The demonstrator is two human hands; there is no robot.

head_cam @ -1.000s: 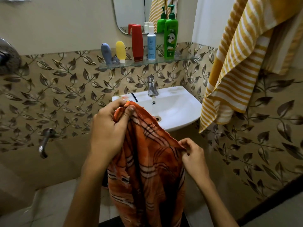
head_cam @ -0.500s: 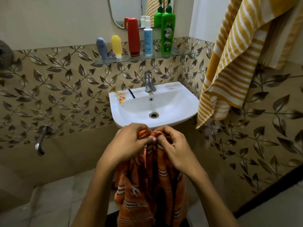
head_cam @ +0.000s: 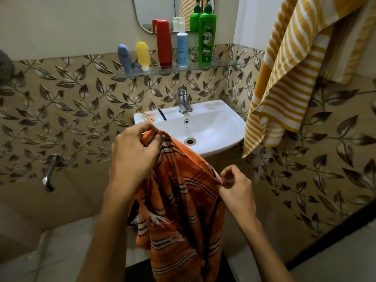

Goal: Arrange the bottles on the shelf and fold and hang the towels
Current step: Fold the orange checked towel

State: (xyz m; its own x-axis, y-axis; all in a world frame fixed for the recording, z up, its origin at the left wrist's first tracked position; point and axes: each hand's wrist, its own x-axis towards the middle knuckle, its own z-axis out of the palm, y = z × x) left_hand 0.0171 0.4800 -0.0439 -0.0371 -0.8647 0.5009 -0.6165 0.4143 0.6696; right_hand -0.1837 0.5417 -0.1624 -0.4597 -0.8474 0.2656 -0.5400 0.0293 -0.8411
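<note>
— Parted again since half a second back: left hand raised at centre frame, right hand lower right, both pinching the orange striped towel's top edge.

— Bottles standing in a row on the glass shelf, upper centre. Folding step, apparently. Next: match corners, halve evenly, then hang beside the yellow striped towel.
</note>
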